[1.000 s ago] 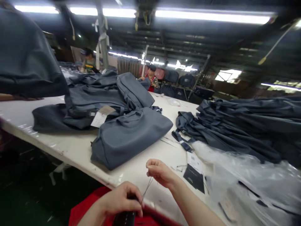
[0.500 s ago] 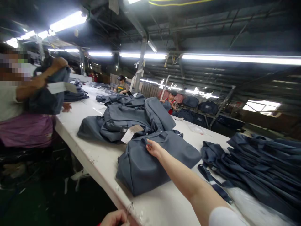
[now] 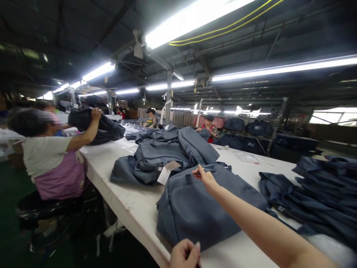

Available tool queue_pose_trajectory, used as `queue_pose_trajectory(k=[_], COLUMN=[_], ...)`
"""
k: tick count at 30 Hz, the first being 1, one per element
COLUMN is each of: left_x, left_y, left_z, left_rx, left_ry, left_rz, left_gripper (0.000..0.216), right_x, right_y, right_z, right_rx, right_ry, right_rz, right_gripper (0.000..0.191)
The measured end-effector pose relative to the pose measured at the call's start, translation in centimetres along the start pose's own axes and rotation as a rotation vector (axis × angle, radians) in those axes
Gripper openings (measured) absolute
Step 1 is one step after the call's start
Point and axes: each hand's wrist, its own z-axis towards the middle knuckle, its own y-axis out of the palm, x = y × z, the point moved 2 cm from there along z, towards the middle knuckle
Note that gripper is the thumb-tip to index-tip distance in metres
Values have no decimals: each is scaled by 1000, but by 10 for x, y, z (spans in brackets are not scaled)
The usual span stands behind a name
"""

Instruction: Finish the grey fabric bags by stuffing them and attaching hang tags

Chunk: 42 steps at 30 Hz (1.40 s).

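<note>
I see my right hand with fingers closed on the handle of the near blue bag on the table — probably to steady it. My left hand curls alongside — I can't tell whether it holds anything.

Co-worker in mauve and white on black stool at left edge of table, crumpled clear plastic toward far edge, person in red beyond it, grey post, strip lights, yellow cables overhead.
</note>
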Motion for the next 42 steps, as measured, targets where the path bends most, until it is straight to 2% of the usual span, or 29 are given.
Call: queue_pose_trajectory(k=[3,7,11,16,19,22,26,28,31,37,40,42], left_x=[27,51,56,71,93,117,141,147,155,152,148,147], left_y=[28,29,34,57,69,82,100,107,113,136,145,148], left_z=[8,10,4,-9,-15,-19,-25,-28,-31,-32,-35,-39], left_rx=[14,50,-47,-116,-193,-239,-40,78,139,-160,-182,-148], left_ry=[127,231,246,164,167,267,528,610,717,1008,1120,1192], left_rz=[43,195,235,42,-32,32,235,248,258,766,850,862], left_gripper=[62,51,45,41,36,33,28,25,22,42,44,37], right_x=[-27,-62,-88,-103,-105,-107,-118,-125,-130,-134,-138,-142], right_y=[-27,-74,-116,-139,-143,-144,-140,-139,-140,-136,-134,-137], right_z=[-42,-111,-174,-221,-236,-247,-260,-265,-269,-268,-270,-271], right_rx=[-1,-2,27,-46,-120,-178,-257,-287,-336,-418,-508,-568], right_ry=[-118,-260,-336,-389,-371,-312,-346,-377,-395,-419,-445,-486], right_rz=[-31,-58,-97,-87,-78,-92,-150,-188,-218,-75,10,-14], right_gripper=[50,55,54,53,53,57,60,60,61,59,55,41])
